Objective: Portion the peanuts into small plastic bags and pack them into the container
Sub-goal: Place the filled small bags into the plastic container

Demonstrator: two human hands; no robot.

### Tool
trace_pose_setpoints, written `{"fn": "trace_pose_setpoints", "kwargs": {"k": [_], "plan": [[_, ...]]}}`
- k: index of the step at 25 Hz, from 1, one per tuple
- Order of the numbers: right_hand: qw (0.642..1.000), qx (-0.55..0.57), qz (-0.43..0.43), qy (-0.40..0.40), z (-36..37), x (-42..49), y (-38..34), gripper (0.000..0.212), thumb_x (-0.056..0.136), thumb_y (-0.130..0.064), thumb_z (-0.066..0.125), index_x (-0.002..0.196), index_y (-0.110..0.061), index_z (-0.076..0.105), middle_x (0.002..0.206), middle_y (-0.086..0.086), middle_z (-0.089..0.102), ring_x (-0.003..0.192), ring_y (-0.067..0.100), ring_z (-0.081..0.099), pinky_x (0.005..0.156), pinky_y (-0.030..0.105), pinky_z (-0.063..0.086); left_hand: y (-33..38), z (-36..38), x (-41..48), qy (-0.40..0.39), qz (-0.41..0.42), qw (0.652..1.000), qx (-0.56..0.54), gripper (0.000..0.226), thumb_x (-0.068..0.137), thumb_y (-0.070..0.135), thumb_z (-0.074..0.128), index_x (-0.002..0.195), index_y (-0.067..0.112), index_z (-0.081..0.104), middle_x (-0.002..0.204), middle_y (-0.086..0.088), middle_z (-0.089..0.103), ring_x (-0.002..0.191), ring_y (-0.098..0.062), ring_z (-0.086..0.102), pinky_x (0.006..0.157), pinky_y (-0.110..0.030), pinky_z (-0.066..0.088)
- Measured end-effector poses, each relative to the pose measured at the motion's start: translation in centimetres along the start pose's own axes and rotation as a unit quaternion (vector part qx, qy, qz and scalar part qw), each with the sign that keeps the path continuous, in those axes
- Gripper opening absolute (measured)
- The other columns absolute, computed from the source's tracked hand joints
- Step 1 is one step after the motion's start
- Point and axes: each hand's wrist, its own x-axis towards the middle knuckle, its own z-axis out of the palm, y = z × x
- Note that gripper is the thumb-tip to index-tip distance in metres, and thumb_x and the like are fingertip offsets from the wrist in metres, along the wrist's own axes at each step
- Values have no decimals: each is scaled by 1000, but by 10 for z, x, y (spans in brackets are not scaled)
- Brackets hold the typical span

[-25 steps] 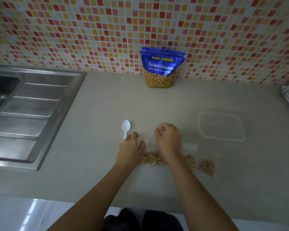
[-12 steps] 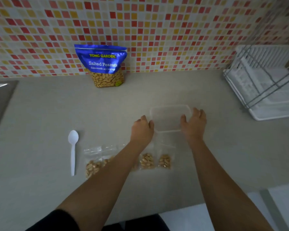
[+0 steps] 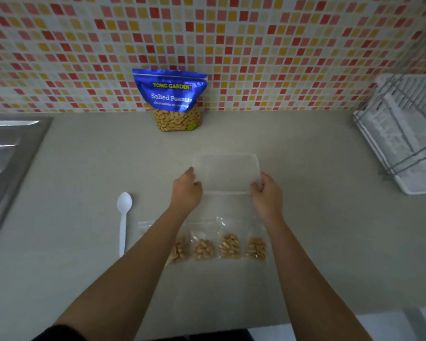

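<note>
A clear plastic container [image 3: 228, 168] with its lid on sits mid-counter. My left hand [image 3: 186, 190] grips its near-left corner and my right hand [image 3: 266, 193] grips its near-right corner, fingers curled on the rim. Several small clear bags of peanuts [image 3: 229, 246] lie in a row just in front of the container, between and under my forearms. The leftmost bag is partly hidden by my left arm. The blue salted-peanuts pouch [image 3: 172, 102] stands upright against the tiled wall.
A white plastic spoon [image 3: 123, 217] lies left of the bags. The steel sink drainboard [image 3: 5, 153] is at the far left, a white dish rack [image 3: 403, 134] at the far right. The counter's front edge [image 3: 305, 318] runs near the bottom right.
Both hands left the small bag and reached to the container. They now curl onto its near corners instead of lying at its sides. The view has swung right, then back left.
</note>
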Motion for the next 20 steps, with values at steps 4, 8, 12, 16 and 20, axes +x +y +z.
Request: {"fn": "trace_pose_setpoints", "kwargs": {"k": [4, 8, 12, 16, 20], "plan": [[998, 11, -42, -34, 51, -24, -23, 31, 89, -13, 52, 118, -7, 59, 89, 12, 66, 85, 26, 62, 65, 18, 33, -46, -47, -9, 28, -53, 998, 16, 31, 91, 3, 42, 120, -5, 51, 118, -21, 60, 112, -37, 54, 89, -33, 41], [999, 17, -30, -39, 60, -32, -26, 35, 91, -12, 52, 125, -6, 56, 111, 16, 68, 101, 28, 63, 81, 23, 39, -63, -51, -9, 16, -61, 998, 10, 22, 89, 4, 43, 106, -2, 54, 107, -19, 63, 102, -37, 57, 84, -37, 45], [998, -8, -18, -52, 60, -31, -23, 37, 91, -15, 53, 127, -9, 55, 113, 15, 67, 104, 28, 62, 84, 27, 40, -60, -49, -9, -2, -53, 998, 37, 29, 91, 7, 42, 117, -2, 52, 115, -19, 61, 108, -36, 55, 88, -37, 43], [999, 0, -12, -52, 61, -31, -23, 38, 91, -19, 55, 127, -7, 55, 119, 15, 64, 111, 27, 60, 91, 27, 41, -58, -51, -6, -4, -45, 996, 78, 28, 93, 15, 42, 113, -2, 51, 106, -19, 62, 92, -31, 55, 76, -34, 39], [998, -36, -28, -51, 60, -28, -25, 39, 90, -21, 54, 126, -6, 56, 135, 20, 52, 125, 29, 49, 104, 31, 36, -52, -53, -11, -4, -55, 994, 94, 33, 93, 21, 44, 116, -2, 48, 94, -16, 58, 85, -29, 53, 72, -33, 39]]}}
